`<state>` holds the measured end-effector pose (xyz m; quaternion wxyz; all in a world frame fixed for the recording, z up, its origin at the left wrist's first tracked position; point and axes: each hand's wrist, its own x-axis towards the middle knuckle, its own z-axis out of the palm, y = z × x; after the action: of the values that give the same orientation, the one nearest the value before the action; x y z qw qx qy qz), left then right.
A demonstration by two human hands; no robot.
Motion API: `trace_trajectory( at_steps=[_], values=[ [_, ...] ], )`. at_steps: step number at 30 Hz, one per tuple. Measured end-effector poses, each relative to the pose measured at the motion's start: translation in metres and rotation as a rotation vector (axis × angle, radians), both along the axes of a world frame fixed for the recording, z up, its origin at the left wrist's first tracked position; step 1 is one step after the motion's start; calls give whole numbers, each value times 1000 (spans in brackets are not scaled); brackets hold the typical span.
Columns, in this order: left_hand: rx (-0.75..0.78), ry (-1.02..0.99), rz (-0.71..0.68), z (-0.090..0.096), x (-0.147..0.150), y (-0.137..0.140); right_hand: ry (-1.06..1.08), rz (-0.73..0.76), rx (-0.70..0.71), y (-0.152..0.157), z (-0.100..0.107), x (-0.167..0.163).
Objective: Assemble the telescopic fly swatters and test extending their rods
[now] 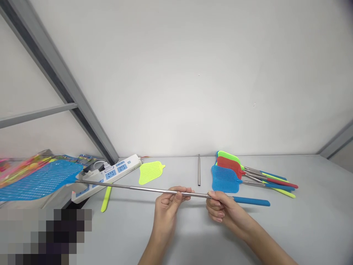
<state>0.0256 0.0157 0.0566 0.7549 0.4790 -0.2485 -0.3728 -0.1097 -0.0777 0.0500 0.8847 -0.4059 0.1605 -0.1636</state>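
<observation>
A blue fly swatter with an extended telescopic metal rod lies across both my hands above the table. My left hand pinches the rod near its middle. My right hand grips the rod close to the blue handle, which sticks out to the right. The swatter's blue perforated head reaches the far left. Behind my hands lie a loose yellow-green swatter head and a bare metal tube. A yellow-green handle lies apart to the left.
Several swatters in blue, red and green, with a blue one in front, are piled at the right. At the left stand a white power strip with plugs and colourful packaged items. A white wall rises behind the grey table.
</observation>
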Motion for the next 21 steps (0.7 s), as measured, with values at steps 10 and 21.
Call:
trace_trajectory(
  at_steps=[10, 21],
  values=[
    [-4, 2, 17, -2, 5, 0, -24, -10, -19, -2, -6, 2],
    [-16, 11, 27, -11, 16, 0, -14, -24, -17, -10, -8, -1]
  ],
)
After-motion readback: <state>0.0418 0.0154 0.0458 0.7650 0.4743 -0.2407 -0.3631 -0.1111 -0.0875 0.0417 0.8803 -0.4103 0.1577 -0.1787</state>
